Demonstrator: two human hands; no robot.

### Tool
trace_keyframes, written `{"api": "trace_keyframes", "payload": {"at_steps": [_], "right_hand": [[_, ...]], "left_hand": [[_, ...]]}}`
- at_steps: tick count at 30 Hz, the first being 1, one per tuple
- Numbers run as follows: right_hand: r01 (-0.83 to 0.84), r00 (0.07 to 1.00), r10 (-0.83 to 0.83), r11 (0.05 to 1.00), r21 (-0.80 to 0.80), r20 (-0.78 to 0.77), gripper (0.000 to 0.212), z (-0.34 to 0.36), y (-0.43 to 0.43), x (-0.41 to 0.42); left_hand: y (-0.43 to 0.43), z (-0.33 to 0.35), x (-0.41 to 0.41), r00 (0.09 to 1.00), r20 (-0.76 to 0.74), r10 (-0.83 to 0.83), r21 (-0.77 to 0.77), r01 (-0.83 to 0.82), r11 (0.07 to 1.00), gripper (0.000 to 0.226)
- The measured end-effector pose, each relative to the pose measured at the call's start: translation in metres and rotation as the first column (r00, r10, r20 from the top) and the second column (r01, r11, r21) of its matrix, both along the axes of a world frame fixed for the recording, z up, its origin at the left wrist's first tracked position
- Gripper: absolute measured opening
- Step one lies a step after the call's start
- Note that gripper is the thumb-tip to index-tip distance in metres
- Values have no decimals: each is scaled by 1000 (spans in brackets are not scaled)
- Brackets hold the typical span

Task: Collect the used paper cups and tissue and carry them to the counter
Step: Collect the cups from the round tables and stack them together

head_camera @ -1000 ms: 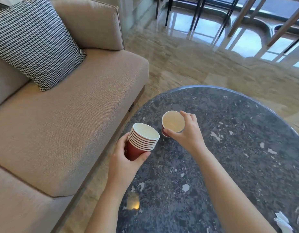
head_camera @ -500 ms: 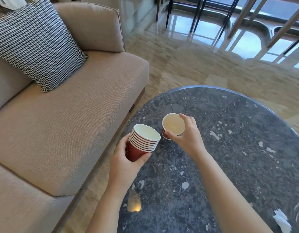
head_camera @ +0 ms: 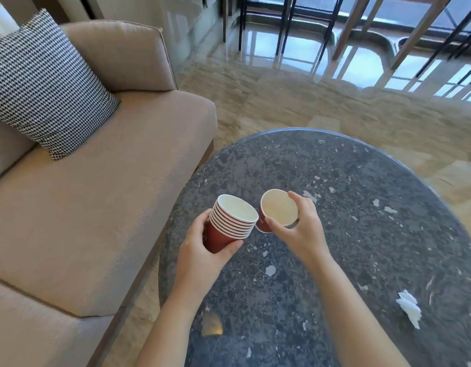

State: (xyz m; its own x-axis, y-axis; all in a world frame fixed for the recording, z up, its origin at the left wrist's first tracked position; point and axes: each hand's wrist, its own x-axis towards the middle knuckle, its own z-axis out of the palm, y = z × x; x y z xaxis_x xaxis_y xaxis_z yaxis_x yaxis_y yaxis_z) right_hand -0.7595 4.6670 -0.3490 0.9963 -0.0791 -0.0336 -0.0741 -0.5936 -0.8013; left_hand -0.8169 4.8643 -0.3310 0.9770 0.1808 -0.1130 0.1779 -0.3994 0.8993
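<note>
Dark speckled stone is forming the round table [head_camera: 361,221], which is standing on a glossy marble floor [head_camera: 295,96] beside a beige sofa [head_camera: 83,207] carrying a houndstooth cushion [head_camera: 41,86]. Over the table's near-left edge, the left hand [head_camera: 202,250] is gripping a stack of red paper cups [head_camera: 229,223], thumb and fingers wrapping its lowest cup. The right hand [head_camera: 300,229] is pinching a single red cup [head_camera: 278,211] by its rim, tilting it just beside the stack's top. A crumpled white tissue [head_camera: 410,307] is lying on the table near its right edge, well apart from both hands.
</note>
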Motion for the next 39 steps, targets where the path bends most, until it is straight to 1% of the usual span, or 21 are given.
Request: {"api": "trace_keyframes", "payload": {"at_steps": [8,14,18,21,23,25,27,32,36,39], "right_hand": [[177,982,-183,976,129,37,68,15,-54,-48],[254,958,-274,948,193,85,67,32,-95,-75],[287,937,-326,924,253,128,61,46,-118,-89],[273,930,-328,919,283,167,58,57,-129,-97],[267,926,-324,925,269,196,62,63,-134,-101],[272,921,-328,928,254,212,64,69,-140,-104],[273,917,-330,928,255,222,62,74,-145,-107],[245,916,-321,923,298,239,61,84,-156,-112],[213,926,-274,948,238,261,66,90,-162,-114],[184,936,-241,956,226,258,68,94,-165,-116]], "left_hand": [[-45,10,-13,992,14,-128,48,127,991,73],[-80,17,-23,978,8,-207,46,207,977,69],[-101,21,-29,968,-1,-249,25,249,968,68],[-114,21,-33,966,-16,-260,-4,260,966,68],[-121,21,-36,965,-9,-264,-13,264,965,67],[-128,23,-39,963,-5,-270,-9,270,963,67],[-133,25,-41,964,-7,-268,-10,267,964,69],[-143,33,-47,958,2,-287,26,286,958,72],[-149,40,-52,948,-2,-317,67,317,946,75],[-153,44,-56,947,-9,-321,80,320,944,76]]}}
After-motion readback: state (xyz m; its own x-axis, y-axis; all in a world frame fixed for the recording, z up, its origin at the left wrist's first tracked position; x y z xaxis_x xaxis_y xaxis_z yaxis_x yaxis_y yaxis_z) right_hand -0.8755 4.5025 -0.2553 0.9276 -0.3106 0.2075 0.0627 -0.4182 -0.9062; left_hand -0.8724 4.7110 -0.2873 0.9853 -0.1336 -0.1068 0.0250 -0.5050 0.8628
